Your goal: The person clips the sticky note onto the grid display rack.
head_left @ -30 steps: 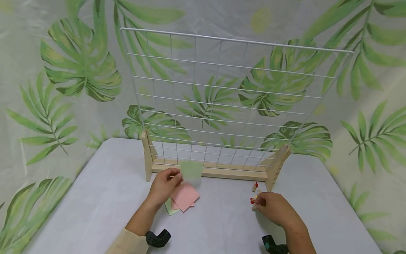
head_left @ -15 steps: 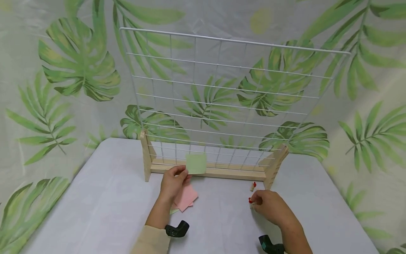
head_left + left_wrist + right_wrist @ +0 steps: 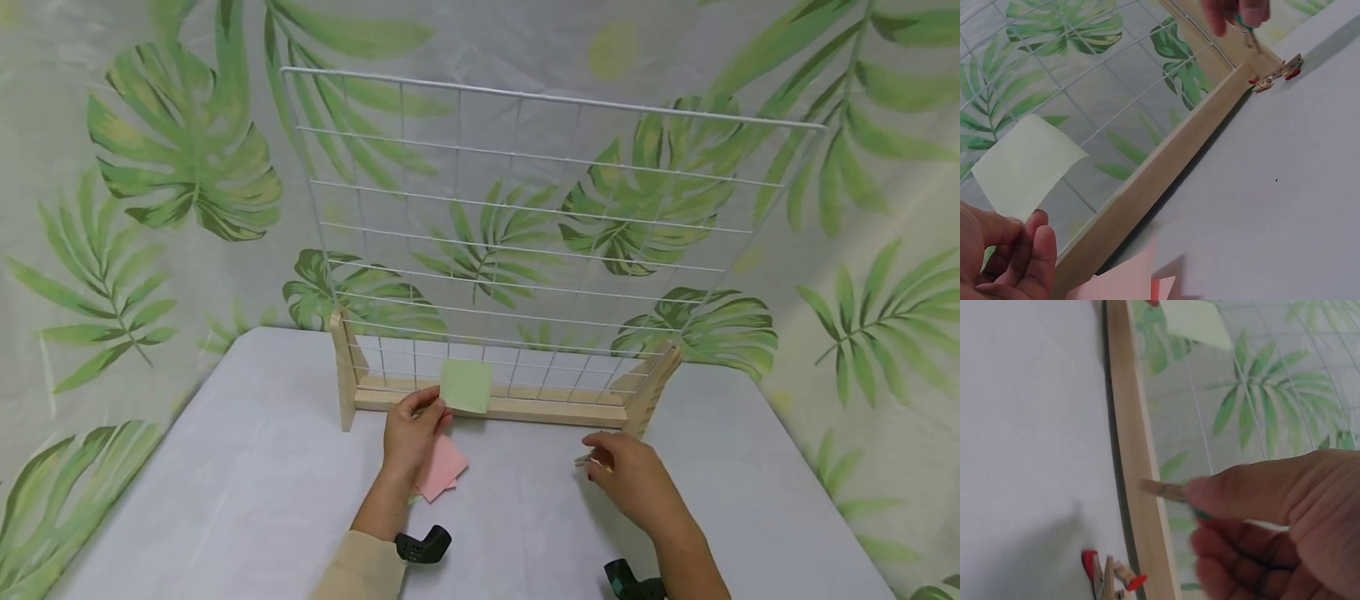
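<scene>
My left hand point(image 3: 411, 435) pinches a pale green paper square point(image 3: 467, 386) at its lower left corner, holding it up in front of the wire grid's lower part. Just below that hand, pink paper squares point(image 3: 442, 468) lie on the table, with a bit of green showing beneath. Between thumb and fingers, my right hand point(image 3: 622, 479) holds a small wooden clothespin point(image 3: 1169, 490) with a teal bit on it, raised above the table. Several more clothespins point(image 3: 1279, 74) with red decorations lie beside the stand's right foot, seen in both wrist views; the right hand mostly hides them in the head view.
A white wire grid point(image 3: 555, 98) stands upright on a wooden base bar point(image 3: 551, 412) between wooden feet, the left foot point(image 3: 343, 371) and right foot point(image 3: 652, 390). The white tabletop point(image 3: 517, 533) spreads in front. A leaf-patterned cloth point(image 3: 195, 142) hangs behind.
My left hand has raised the green square and moved it right, turning its face into view. The right hand has picked a clothespin from the group and lifted it slightly leftward.
</scene>
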Demonstrator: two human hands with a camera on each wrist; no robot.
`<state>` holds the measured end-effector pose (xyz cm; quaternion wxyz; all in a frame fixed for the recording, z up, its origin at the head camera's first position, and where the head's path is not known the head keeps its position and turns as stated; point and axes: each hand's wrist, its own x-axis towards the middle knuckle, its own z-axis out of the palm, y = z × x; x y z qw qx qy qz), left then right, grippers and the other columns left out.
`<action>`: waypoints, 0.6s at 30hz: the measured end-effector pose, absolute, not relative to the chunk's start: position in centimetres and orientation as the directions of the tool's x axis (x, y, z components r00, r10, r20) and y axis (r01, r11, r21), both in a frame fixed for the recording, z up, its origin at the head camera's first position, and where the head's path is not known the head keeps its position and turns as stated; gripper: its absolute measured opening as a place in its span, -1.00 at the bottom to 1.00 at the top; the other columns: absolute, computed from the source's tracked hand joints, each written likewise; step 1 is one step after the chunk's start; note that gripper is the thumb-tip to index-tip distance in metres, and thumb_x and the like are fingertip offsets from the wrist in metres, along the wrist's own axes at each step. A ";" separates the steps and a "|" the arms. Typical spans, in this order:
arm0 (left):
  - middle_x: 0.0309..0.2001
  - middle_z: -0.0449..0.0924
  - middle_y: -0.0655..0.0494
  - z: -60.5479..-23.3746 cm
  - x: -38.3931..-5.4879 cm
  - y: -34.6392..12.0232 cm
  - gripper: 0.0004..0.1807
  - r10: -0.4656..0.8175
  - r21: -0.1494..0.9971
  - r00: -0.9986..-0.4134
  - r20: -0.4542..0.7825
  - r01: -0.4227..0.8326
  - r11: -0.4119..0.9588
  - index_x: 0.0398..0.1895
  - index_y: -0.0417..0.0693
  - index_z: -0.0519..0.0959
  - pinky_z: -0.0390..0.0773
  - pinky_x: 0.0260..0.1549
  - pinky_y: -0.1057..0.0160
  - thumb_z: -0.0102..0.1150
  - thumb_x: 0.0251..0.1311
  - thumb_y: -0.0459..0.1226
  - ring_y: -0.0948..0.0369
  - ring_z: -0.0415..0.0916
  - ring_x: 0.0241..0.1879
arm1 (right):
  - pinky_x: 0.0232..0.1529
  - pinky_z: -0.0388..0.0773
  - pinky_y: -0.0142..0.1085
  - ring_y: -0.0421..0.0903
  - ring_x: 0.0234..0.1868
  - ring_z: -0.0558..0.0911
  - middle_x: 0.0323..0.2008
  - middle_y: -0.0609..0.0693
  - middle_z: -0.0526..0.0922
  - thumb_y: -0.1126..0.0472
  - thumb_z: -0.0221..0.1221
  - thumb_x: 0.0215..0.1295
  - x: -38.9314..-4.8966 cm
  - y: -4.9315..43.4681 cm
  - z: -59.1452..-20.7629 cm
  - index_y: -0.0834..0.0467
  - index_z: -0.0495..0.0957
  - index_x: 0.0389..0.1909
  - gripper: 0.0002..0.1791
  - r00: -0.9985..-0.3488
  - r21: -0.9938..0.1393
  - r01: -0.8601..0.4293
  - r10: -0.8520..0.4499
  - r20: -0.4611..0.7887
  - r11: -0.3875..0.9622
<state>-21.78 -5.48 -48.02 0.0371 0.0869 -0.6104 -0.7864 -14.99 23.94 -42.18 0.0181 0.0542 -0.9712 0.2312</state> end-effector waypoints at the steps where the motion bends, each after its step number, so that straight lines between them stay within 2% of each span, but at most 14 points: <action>1: -0.05 0.57 -0.13 -48.0 -21.8 -5.5 -0.68 -0.169 0.968 -0.981 -0.094 -0.051 -0.245 0.17 -0.38 0.58 0.72 -0.17 0.40 0.15 0.38 -0.47 0.30 0.68 -0.28 | -0.16 0.69 -0.12 -0.09 -0.17 0.67 -0.19 0.01 0.72 0.30 0.40 0.22 -14.9 23.7 -42.1 0.19 0.71 -0.05 -0.73 -0.993 -0.458 -0.115 -0.091 0.074 0.882; 6: -0.05 0.59 -0.14 -48.2 -21.7 -5.5 -0.69 -0.186 0.975 -0.977 -0.101 -0.060 -0.214 0.15 -0.35 0.59 0.73 -0.17 0.37 0.17 0.39 -0.45 0.30 0.69 -0.29 | -0.11 0.71 -0.12 -0.05 -0.11 0.70 -0.12 0.04 0.74 0.28 0.38 0.26 -14.8 22.3 -42.5 0.16 0.72 -0.08 -0.78 -0.976 -0.483 -0.171 -0.081 0.201 0.859; 11: -0.10 0.56 -0.11 -48.2 -21.7 -5.4 -0.71 -0.204 0.977 -0.976 -0.078 -0.034 -0.212 0.11 -0.38 0.59 0.73 -0.21 0.40 0.17 0.37 -0.47 0.31 0.68 -0.31 | -0.13 0.72 -0.16 -0.10 -0.13 0.71 -0.11 -0.01 0.73 0.32 0.39 0.25 -14.9 20.9 -43.2 0.11 0.72 -0.05 -0.75 -0.941 -0.502 -0.244 -0.078 0.328 0.830; 18: -0.09 0.55 -0.10 -48.1 -22.0 -5.1 -0.73 -0.201 0.976 -0.978 -0.062 -0.018 -0.218 0.09 -0.39 0.58 0.72 -0.23 0.41 0.15 0.36 -0.49 0.29 0.68 -0.32 | -0.22 0.73 -0.20 -0.18 -0.23 0.71 -0.22 -0.06 0.72 0.36 0.44 0.17 -15.4 18.9 -43.1 0.14 0.72 -0.01 -0.66 -0.876 -0.493 -0.358 -0.102 0.471 0.793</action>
